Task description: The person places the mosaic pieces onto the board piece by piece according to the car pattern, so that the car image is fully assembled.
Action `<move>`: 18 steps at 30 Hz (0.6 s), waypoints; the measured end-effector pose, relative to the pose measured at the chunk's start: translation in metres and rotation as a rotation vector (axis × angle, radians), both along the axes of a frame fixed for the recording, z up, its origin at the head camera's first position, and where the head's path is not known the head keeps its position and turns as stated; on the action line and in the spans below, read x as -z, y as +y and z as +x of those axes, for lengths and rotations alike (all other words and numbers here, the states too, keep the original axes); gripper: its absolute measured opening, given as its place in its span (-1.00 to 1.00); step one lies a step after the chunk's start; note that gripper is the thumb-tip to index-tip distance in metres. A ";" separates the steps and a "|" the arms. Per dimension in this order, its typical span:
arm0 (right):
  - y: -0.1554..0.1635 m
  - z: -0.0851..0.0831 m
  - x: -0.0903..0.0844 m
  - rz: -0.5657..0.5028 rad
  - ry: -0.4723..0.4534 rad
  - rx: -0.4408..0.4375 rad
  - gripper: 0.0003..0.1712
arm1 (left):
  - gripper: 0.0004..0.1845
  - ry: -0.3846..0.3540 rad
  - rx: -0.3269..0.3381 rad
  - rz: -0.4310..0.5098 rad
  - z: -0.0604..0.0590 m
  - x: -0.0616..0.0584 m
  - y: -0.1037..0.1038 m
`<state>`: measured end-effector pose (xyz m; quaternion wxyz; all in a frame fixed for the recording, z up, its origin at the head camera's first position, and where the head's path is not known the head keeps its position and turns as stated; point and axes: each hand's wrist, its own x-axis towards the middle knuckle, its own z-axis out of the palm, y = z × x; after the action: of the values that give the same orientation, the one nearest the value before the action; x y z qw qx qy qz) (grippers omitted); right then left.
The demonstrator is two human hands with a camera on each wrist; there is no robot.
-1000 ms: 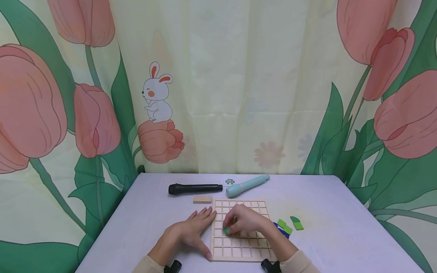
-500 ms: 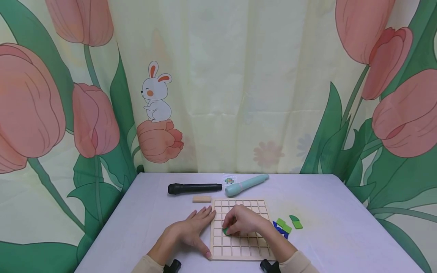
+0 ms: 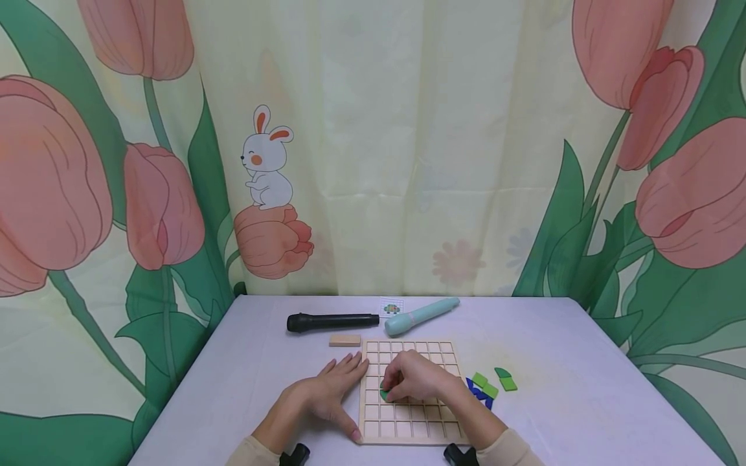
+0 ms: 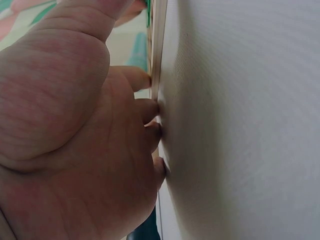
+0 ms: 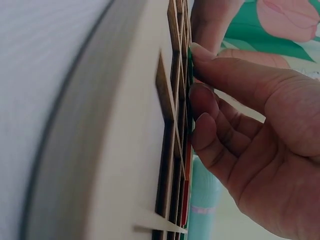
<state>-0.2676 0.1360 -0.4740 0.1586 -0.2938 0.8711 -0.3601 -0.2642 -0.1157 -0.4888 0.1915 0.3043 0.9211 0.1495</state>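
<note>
Right hand [image 3: 416, 378] over the middle of the grid board [image 3: 408, 427], fingers [image 5: 220, 75] pinching a green tile [image 3: 384, 393] down at a cell. Left hand [image 3: 326, 395] flat, fingers straight, bracing the board's left edge. Could seat crooked and jam on a divider if pressed tilted; could shove the board right if the bracing slackens.

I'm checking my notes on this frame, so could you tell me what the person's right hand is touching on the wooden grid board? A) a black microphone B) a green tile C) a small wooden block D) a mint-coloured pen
B: the right hand pinches a green tile against the wooden grid board, while the left hand lies flat at the board's left edge.
</note>
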 end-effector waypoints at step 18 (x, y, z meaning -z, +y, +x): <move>0.031 -0.007 -0.026 -0.069 0.047 -0.026 -0.73 | 0.48 -0.009 -0.015 -0.001 0.002 -0.002 0.001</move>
<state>-0.2745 0.1672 -0.4478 0.1328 -0.3187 0.8578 -0.3807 -0.2619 -0.1147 -0.4867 0.1949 0.2967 0.9225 0.1516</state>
